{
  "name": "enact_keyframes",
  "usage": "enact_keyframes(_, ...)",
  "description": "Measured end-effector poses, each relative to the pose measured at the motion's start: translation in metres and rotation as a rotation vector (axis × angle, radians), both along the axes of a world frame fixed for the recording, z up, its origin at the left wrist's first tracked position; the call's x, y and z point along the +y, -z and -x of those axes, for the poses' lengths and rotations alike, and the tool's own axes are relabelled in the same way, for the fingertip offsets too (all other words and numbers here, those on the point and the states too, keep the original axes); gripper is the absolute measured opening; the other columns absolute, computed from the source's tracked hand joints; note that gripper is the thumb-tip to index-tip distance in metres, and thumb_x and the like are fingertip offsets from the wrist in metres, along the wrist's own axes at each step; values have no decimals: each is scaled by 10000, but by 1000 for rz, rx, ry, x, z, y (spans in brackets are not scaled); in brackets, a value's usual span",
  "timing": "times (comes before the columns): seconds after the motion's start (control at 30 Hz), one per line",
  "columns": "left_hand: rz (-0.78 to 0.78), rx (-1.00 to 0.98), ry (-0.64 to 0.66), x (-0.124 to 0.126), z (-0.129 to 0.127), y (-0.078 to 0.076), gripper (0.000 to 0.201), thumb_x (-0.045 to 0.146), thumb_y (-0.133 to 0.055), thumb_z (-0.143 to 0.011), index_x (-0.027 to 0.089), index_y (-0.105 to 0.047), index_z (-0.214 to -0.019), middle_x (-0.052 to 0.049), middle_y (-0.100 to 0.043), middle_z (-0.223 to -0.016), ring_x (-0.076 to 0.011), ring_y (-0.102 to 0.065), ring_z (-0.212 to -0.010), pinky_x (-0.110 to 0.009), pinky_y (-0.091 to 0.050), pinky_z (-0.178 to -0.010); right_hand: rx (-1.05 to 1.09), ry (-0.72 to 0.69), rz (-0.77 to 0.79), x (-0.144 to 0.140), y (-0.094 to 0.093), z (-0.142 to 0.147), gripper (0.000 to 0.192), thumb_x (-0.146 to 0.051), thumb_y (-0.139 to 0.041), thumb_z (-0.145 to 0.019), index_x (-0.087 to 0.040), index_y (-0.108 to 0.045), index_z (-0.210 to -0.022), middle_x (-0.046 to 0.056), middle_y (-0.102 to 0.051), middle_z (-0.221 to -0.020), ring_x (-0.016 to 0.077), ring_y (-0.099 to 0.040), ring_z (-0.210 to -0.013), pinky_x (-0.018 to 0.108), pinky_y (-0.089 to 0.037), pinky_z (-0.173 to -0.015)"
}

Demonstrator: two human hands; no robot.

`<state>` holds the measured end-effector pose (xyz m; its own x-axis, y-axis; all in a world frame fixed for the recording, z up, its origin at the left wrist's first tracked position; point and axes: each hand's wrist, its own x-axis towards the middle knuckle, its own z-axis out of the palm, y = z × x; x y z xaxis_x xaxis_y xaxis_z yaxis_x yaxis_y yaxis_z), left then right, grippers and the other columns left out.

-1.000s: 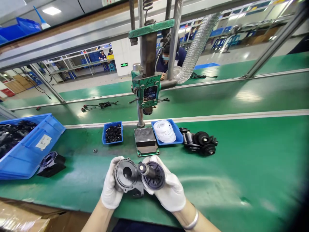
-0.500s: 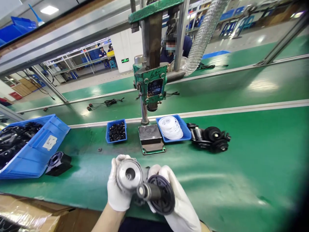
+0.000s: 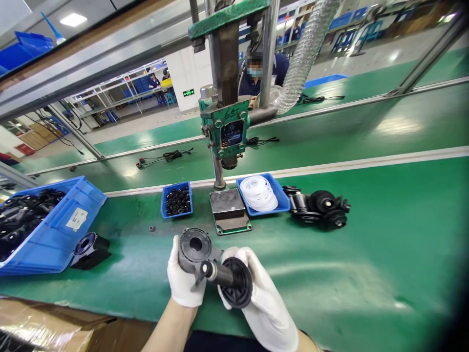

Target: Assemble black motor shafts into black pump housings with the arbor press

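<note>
My white-gloved left hand (image 3: 182,283) is closed around a dark round housing (image 3: 205,243) with a hole in its middle, its face turned up. Beside it, my gloved right hand (image 3: 266,305) grips a black ribbed disc with a shaft (image 3: 245,288). That shaft points left, its pale tip overlapping the housing's lower edge in view; whether they touch I cannot tell. Both parts are held above the green bench, in front of the press base (image 3: 227,203).
A green press (image 3: 231,132) stands behind my hands. Small blue trays hold black rings (image 3: 178,200) and white rings (image 3: 258,194). Black disc parts (image 3: 322,208) lie right. At left are a large blue bin (image 3: 69,244) and a black housing (image 3: 91,252). A person (image 3: 280,68) sits beyond.
Both hands have moved slightly up, the right one also leftward. The housing's upper face, bright silvery before, now looks dark. The disc with its shaft has shifted up and left.
</note>
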<state>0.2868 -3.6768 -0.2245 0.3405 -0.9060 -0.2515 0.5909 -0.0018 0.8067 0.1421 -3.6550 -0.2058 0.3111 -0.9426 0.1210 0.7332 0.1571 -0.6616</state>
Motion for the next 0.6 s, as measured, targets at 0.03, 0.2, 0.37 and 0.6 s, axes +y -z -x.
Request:
enact_keyframes(0.03, 5, 5, -7, -1, -3, -1, 389, 522, -708, -762, 248, -702, -1037, -60, -739, -1043, -275, -689, -1023, -416, -551, -933, 47, 12, 8, -1, 0, 4, 367, -499, -703, -795, -234, -459, -865, -10, -459, -898, 97, -483, -572, 245, -433, -476)
enact_keyframes(0.2, 124, 184, 26, 0, -15, -14, 273, 481, -611, -859, 223, -699, -858, -26, -705, -956, -215, -678, -913, -410, -548, -897, 298, 158, 102, -10, 3, 25, 354, -507, -692, -807, -241, -463, -851, -5, -443, -861, 136, -428, -672, 259, -446, -577)
enact_keyframes(0.37, 377, -128, 100, 5, -23, -15, 232, 368, -513, -937, 199, -673, -929, -49, -635, -1027, -211, -617, -992, -379, -511, -937, 454, 225, 200, -14, 4, 27, 287, -344, -679, -788, -230, -417, -810, -3, -418, -816, 154, -410, -703, 264, -424, -625)
enact_keyframes(0.6, 528, -661, 242, 14, -35, -27, 255, 359, -469, -951, 190, -646, -1025, -104, -588, -1074, -307, -621, -1006, -484, -490, -912, 777, 286, 353, -8, 3, 25, 315, -49, -474, -598, -243, -355, -816, -1, -391, -840, 166, -413, -740, 290, -409, -675)
